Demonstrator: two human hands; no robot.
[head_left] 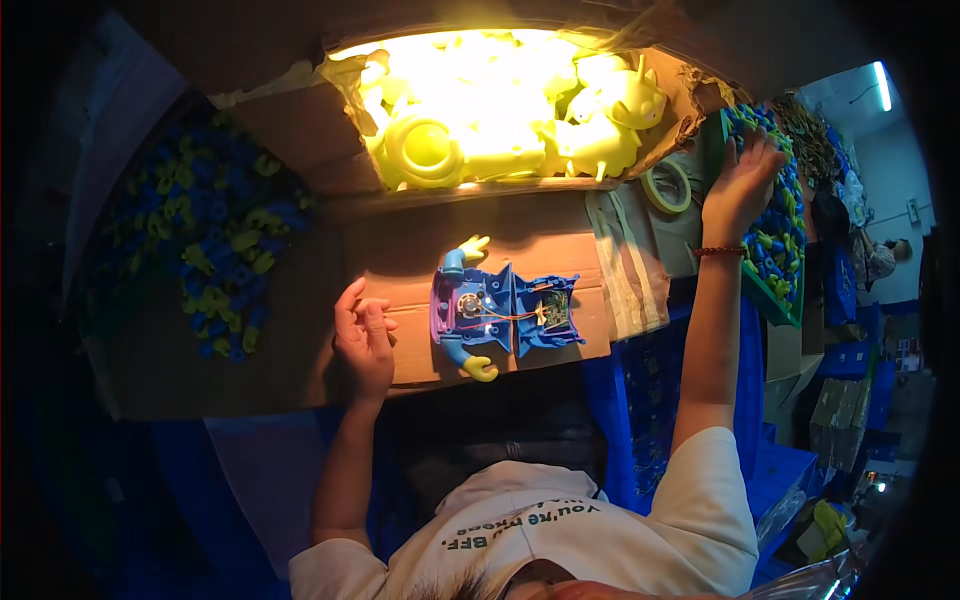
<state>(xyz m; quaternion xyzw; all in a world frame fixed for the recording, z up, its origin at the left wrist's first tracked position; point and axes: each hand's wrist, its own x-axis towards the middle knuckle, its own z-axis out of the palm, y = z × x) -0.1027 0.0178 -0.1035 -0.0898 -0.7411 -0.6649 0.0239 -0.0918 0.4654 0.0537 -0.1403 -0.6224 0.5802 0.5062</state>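
Cardboard (560, 230) covers the work surface. At its far side is a brightly lit box (684, 118) full of yellow toys (500, 160), the middle ones washed out by glare. A shadowed heap (225, 240) of blue and yellow parts lies on the left, and a green tray (776, 308) of similar pieces stands on the right.

The right hand (742, 190) reaches over the tray, its fingers slightly bent and apart; whether the tips touch or grasp a piece, I cannot tell. The left hand (362, 335) is just left of the blue toy, apart from it, the fingers loosely curled and relaxed, with nothing visible in them.

The blue toy (498, 290) lies opened on the cardboard between the hands, nearer the left one, its two halves side by side. Beyond it to the right lies a tape roll (673, 208). Two yellow-ended arms (455, 352) stick out from the left half. Thin wires run between the halves, from a round speaker (469, 305) toward a small board (556, 308). A red bracelet (720, 251) rings the right wrist.
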